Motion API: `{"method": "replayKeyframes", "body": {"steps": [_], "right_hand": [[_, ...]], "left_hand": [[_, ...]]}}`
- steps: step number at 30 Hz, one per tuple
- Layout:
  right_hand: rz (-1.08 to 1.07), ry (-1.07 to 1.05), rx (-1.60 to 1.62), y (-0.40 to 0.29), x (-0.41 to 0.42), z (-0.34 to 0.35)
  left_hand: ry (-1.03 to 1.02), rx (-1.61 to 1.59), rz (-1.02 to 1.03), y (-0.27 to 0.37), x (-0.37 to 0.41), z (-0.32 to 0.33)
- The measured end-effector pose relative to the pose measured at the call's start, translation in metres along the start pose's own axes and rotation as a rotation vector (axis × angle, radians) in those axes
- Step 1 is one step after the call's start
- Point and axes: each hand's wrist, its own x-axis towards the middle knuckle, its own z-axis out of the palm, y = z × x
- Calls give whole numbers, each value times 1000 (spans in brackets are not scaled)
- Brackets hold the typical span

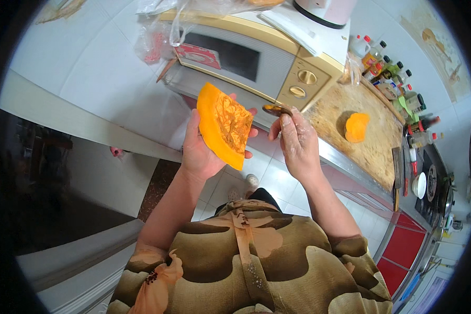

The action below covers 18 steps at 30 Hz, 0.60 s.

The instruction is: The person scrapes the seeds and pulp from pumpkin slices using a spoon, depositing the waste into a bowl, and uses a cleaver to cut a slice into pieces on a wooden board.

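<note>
A wedge of orange pumpkin (223,127) rests in my left hand (204,153), its hollowed, stringy inner side facing up and toward the right. My fingers wrap under it and show past its far edge. A metal spoon (276,110) is gripped in my right hand (300,145), with orange residue in its bowl. The spoon is apart from the wedge, a short way to its right. Pale smears coat the back of my right hand. Another pumpkin piece (357,127) lies on the wooden cutting board (337,104) to the right.
A microwave oven (255,59) stands on the counter ahead, with plastic bags (161,39) at its left. Several bottles (392,78) line the wall behind the board. A cleaver (396,172) lies at the board's right end, near a white bowl (419,185) and the stove (431,184).
</note>
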Motion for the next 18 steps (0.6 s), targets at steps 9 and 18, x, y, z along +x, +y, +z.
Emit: {"method": "replayKeyframes", "body": {"steps": [9,18], "right_hand": [[-278,-111,-258,-2,76,50],[-226,-87,-278,8,110,111]], "left_hand": [[-120,-177,-17,43,1,-32],[-43,-240,-80,83,6,-73]]}}
